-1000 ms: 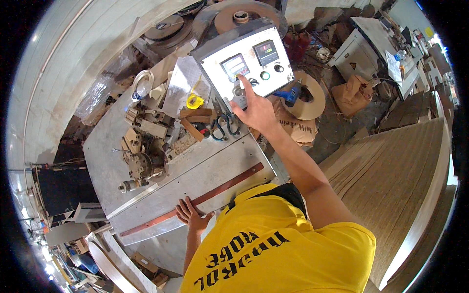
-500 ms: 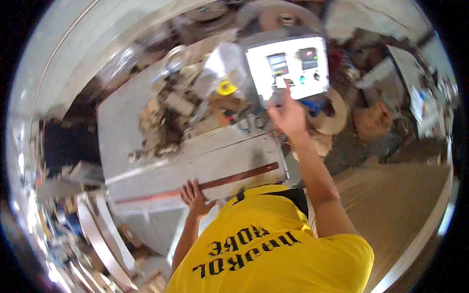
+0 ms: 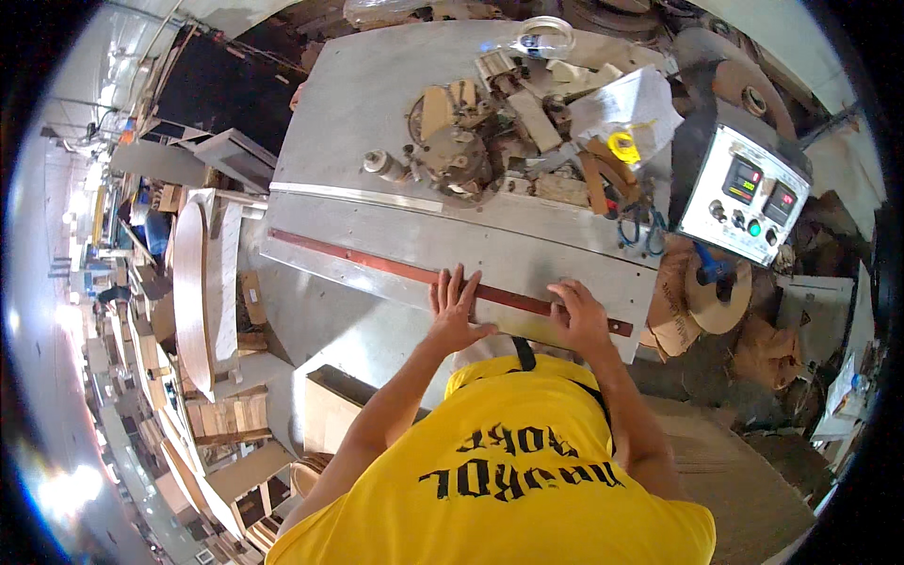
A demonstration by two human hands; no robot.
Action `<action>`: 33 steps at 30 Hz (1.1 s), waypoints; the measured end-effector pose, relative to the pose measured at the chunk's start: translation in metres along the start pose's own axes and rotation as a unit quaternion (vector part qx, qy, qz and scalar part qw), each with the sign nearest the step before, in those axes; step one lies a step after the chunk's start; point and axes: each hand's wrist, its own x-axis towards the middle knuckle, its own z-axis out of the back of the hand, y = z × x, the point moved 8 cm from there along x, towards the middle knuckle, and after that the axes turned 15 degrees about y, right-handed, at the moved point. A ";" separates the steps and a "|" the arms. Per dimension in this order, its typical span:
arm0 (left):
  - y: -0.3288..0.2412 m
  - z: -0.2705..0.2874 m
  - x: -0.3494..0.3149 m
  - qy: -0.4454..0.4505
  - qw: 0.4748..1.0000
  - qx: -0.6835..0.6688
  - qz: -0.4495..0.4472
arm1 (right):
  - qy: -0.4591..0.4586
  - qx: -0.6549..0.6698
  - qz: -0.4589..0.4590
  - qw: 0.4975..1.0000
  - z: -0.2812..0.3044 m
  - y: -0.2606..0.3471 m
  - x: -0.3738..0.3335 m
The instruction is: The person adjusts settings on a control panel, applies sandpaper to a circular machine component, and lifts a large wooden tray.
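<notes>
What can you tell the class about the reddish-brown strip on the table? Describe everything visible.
The strip is long, narrow and reddish-brown, with a small spot near its right end; its material is unclear. It runs along the near side of the grey table, slanting down to the right in view. The left hand and right hand rest on it, hiding parts.

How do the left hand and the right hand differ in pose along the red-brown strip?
The left hand has its fingers spread and mostly extended, while the right hand has its fingers bent. The left hand is near the middle of the red-brown strip; the right hand is nearer its right end. Both are bare and overlap the strip in this view.
</notes>
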 end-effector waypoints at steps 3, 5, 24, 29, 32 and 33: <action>0.023 0.019 0.003 -0.089 0.983 -0.154 -0.047 | 0.090 -0.013 0.003 0.996 -0.030 0.023 0.018; 0.046 0.039 0.002 -0.168 0.931 -0.317 -0.067 | 0.153 -0.036 -0.015 0.987 -0.050 0.032 0.032; 0.275 0.190 0.072 -0.100 0.972 0.136 -0.167 | 0.135 -0.177 -0.314 0.923 -0.142 0.043 0.088; 0.466 0.266 0.054 -0.076 0.989 0.125 0.001 | 0.134 -0.166 -0.350 0.912 -0.139 0.041 0.087; 0.679 0.286 0.012 -0.087 0.950 0.046 0.296 | 0.133 -0.144 -0.352 0.915 -0.138 0.045 0.094; 0.737 0.294 -0.017 -0.050 0.910 -0.016 0.411 | 0.129 -0.135 -0.343 0.921 -0.140 0.046 0.101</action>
